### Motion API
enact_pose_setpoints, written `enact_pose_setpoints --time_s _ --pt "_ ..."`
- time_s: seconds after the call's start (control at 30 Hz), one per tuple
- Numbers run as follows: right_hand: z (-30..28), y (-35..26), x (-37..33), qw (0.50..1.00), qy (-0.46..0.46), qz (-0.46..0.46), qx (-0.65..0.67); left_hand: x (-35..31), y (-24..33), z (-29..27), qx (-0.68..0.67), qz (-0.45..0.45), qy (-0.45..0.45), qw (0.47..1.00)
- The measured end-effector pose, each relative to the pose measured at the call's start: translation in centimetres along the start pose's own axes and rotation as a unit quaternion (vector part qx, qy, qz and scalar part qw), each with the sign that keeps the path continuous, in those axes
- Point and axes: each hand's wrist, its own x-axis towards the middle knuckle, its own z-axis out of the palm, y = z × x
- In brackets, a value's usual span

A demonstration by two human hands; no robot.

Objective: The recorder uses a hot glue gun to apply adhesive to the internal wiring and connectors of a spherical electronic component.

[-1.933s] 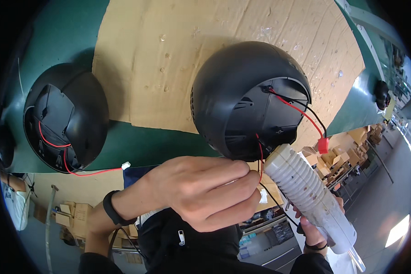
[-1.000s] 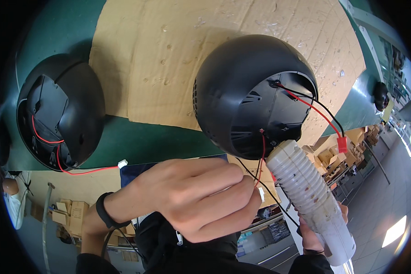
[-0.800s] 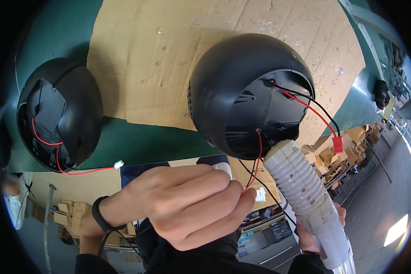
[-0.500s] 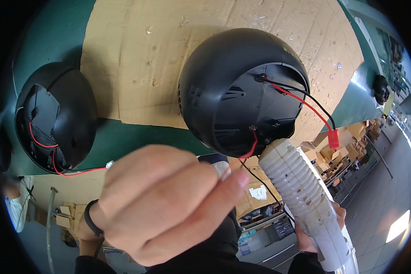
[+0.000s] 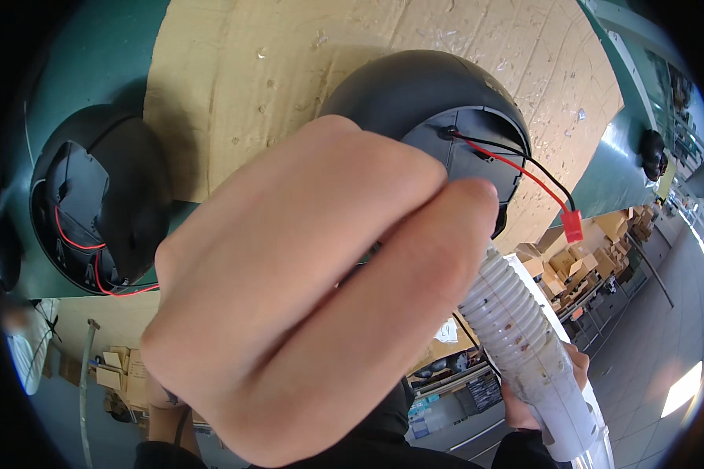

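Could snag dangling red plug (image 5: 572, 226) swinging ribbed white tool (image 5: 518, 316) past tabletop's (image 5: 66, 74) near edge, clasped snug in right hand (image 5: 519, 409); can't tell contents of curled left hand (image 5: 313, 289).

The larger shell (image 5: 426, 82) is black, its connector (image 5: 572, 226) red.
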Motion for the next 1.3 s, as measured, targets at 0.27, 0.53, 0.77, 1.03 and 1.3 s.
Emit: enact_pose_setpoints --time_s 0.27,0.53,0.77,1.03,1.3 --pt "-0.6 -0.6 0.0 0.997 -0.032 0.064 0.006 0.6 0.7 0.5 0.0 -0.032 -0.037 0.999" --pt "3.0 -0.2 2.7 0.989 0.085 -0.121 0.019 -0.7 0.4 2.4 -0.021 -0.148 0.083 0.985" --pt "4.2 1.6 5.6 0.918 0.073 -0.386 0.047 0.5 1.1 1.9 0.021 -0.139 0.115 0.983" --pt "4.0 1.7 3.3 0.922 0.083 -0.342 0.164 0.8 0.4 1.1 0.013 -0.125 0.061 0.99" --pt "5.2 1.6 4.8 0.938 -0.008 -0.33 0.103 1.2 0.6 0.8 0.01 -0.142 0.061 0.988"
